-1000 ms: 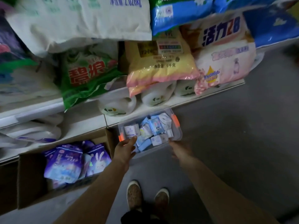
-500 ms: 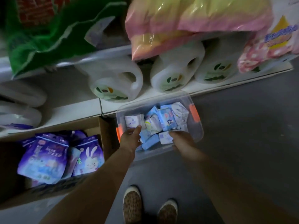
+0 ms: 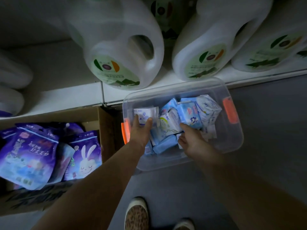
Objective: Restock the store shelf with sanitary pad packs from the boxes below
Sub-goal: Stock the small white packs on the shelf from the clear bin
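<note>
A clear plastic bin [image 3: 232,138] with orange latches stands on the floor against the lowest shelf and holds several blue and white sanitary pad packs [image 3: 189,112]. My left hand [image 3: 141,131] reaches into the bin's left end, its straight fingers lying on a white pack [image 3: 147,112]. My right hand [image 3: 192,140] is in the middle of the bin, one finger stretched onto a white and green pack [image 3: 169,123] and the others bent down among the packs. Whether it holds one is hidden. A light blue pack [image 3: 164,143] lies between my hands.
A cardboard box [image 3: 106,128] to the left holds purple packs [image 3: 28,156], one with a rabbit [image 3: 86,158]. Large white detergent jugs [image 3: 123,52] lie on the white bottom shelf [image 3: 69,97] just behind the bin. Grey floor [image 3: 274,130] stretches right. My shoes [image 3: 136,214] are below.
The camera has dropped closer to the bin. Both hands have pushed further in, the left onto the white pack, the right among the middle packs.
</note>
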Motion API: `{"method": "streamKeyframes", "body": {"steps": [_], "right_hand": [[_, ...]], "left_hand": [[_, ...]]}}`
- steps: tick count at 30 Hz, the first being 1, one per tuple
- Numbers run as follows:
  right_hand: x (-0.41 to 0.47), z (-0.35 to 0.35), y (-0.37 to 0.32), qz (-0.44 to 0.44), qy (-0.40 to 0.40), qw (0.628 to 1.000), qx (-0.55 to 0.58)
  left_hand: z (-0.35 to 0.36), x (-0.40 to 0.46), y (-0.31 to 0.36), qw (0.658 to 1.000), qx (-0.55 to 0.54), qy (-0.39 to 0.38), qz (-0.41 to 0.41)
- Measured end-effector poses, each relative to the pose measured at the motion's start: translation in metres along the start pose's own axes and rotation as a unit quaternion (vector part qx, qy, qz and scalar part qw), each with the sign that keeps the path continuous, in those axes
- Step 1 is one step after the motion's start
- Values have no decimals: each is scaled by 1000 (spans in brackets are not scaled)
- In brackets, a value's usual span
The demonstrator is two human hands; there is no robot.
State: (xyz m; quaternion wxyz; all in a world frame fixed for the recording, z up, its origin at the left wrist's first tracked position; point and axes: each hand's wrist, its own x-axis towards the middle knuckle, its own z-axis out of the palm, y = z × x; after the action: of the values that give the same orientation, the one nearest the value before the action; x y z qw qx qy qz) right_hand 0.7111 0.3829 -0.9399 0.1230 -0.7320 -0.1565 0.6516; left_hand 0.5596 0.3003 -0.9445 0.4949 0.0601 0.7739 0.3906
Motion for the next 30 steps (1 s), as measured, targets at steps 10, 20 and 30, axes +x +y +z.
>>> {"method": "streamKeyframes", "body": {"steps": [10, 20, 30], "right_hand": [[53, 21, 21, 28, -23, 999, 31], [47, 45, 19, -90, -91, 989, -77], [44, 38, 13, -155, -27, 975, -159]], "left_hand": [[19, 54, -19, 998, 14, 56, 27], [24, 45, -2, 996, 34, 77, 19], [17, 52, -1, 998, 13, 64, 14]]}}
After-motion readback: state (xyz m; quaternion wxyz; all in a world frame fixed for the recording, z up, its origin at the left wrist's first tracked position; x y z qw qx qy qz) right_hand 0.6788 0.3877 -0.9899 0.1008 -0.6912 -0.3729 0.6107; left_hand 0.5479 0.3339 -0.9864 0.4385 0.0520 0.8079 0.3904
